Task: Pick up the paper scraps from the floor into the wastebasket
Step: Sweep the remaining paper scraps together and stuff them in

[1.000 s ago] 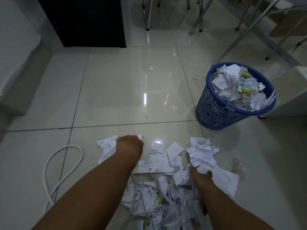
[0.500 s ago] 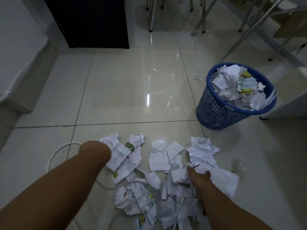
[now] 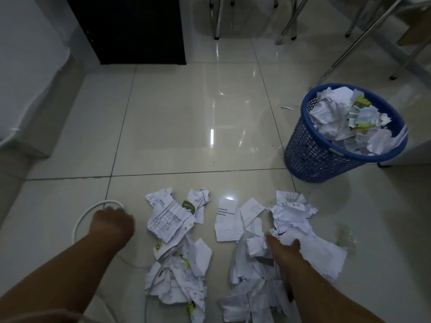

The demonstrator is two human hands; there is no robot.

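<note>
Starting at the left, I have a white cord (image 3: 80,221) looping across the floor (image 3: 186,127), and my left hand (image 3: 112,221) sits right at its near end, knuckles toward the camera. The fingers are curled under and out of sight, so I cannot tell whether they are closed on the cord, on a bit of paper, or on nothing.

Just right of that hand lies the left heap of paper scraps (image 3: 177,257), a printed sheet on top and crumpled pieces trailing toward me. A narrow strip of bare tile separates it from the right heap of scraps (image 3: 291,231), which is wider and messier. My right hand (image 3: 283,247) is pressed down into that right heap, fingers spread among the torn pieces; it looks like it is gathering them, but I cannot see a firm grip.

Farther right and beyond the heaps stands the blue wastebasket (image 3: 326,164), already piled with paper up to its rim. One small shred (image 3: 287,108) lies on the tile just left of it.

I judge this to be the gathering step, with most of the floor paper not yet collected. Next I would want the right hand to close on a bundle and lift it to the basket. The load there is high, so pieces may slide off unless pushed down.
</note>
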